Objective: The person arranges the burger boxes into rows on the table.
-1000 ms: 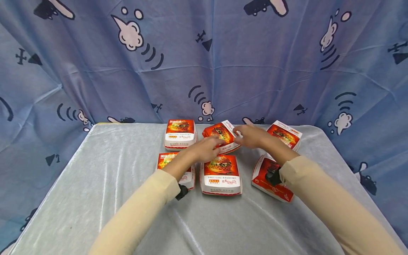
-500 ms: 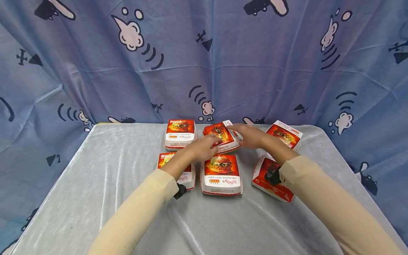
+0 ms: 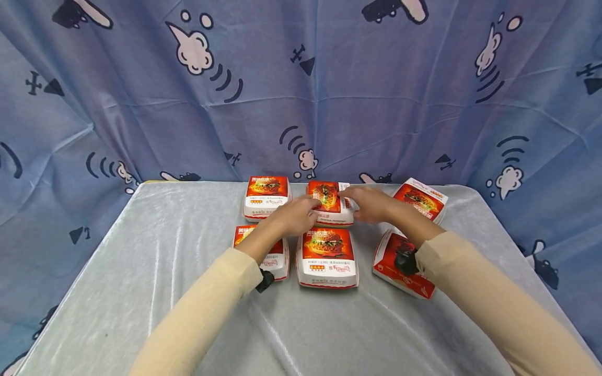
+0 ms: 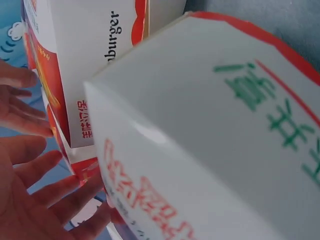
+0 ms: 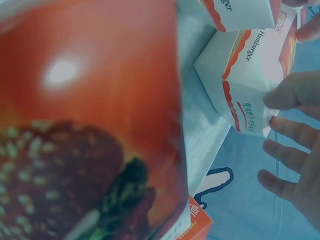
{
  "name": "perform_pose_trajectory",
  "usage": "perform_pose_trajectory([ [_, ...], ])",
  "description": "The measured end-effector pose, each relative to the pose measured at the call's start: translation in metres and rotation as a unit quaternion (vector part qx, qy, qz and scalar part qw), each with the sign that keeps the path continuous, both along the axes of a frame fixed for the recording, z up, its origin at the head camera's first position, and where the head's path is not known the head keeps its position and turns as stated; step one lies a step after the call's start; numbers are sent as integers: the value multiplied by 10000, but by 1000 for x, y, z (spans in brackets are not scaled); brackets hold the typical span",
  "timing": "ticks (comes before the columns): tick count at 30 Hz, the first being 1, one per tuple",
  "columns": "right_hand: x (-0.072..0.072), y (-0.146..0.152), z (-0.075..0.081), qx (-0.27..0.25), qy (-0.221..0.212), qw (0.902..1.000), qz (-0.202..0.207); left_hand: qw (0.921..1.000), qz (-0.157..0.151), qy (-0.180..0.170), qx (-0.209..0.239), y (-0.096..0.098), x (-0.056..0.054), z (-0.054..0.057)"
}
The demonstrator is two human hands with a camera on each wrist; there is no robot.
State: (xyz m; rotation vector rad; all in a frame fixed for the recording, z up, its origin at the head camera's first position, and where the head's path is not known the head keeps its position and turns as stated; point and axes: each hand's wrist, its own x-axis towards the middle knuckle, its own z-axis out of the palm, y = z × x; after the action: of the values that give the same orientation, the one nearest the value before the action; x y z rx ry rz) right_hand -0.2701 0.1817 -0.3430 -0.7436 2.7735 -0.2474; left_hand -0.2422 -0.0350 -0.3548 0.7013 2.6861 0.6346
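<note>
A red-and-white hamburger box [image 3: 330, 204] stands in the middle of the back row, between my two hands. At its left side is my left hand [image 3: 297, 215]; in the left wrist view its fingers [image 4: 55, 192] are spread and fairly straight against the box. My right hand [image 3: 371, 203] touches the box's right side, thumb and fingers [image 5: 295, 132] extended in the right wrist view. Just in front lies another hamburger box [image 3: 326, 256], squared to the table. My left wrist partly covers the front left box [image 3: 277, 263].
One more hamburger box [image 3: 267, 194] stands at back left. On the right, two boxes sit turned at an angle: a rear one [image 3: 420, 202] and a front one [image 3: 392, 258] beneath my right wrist. A grey cloth covers the table [image 3: 141, 271]; a blue patterned curtain [image 3: 263, 94] hangs behind.
Between my hands, the back middle box has turned from a slant to nearly square with its neighbours and moved slightly right. My left hand has shifted a little left. The other boxes stay put.
</note>
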Motion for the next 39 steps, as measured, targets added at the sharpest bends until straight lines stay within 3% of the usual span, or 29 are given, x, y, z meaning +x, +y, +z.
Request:
perform_pose_trajectory([
  [10,6,-1,4,-162,-14,9999,46,9985,103,-79,-534,4,2,2],
  [18,4,1,3,-403,29,9990,-165,9989,171,-266,-347,2,-1,3],
  [22,2,4,3,-268,-257,9992,-125,9992,92,-341,-197,0,-2,1],
  [30,3,7,2,-151,-499,9985,-182,9997,156,-187,-56,3,0,0],
  [39,10,4,4,-85,-263,9996,-79,9997,-202,-66,-130,11,5,-3],
])
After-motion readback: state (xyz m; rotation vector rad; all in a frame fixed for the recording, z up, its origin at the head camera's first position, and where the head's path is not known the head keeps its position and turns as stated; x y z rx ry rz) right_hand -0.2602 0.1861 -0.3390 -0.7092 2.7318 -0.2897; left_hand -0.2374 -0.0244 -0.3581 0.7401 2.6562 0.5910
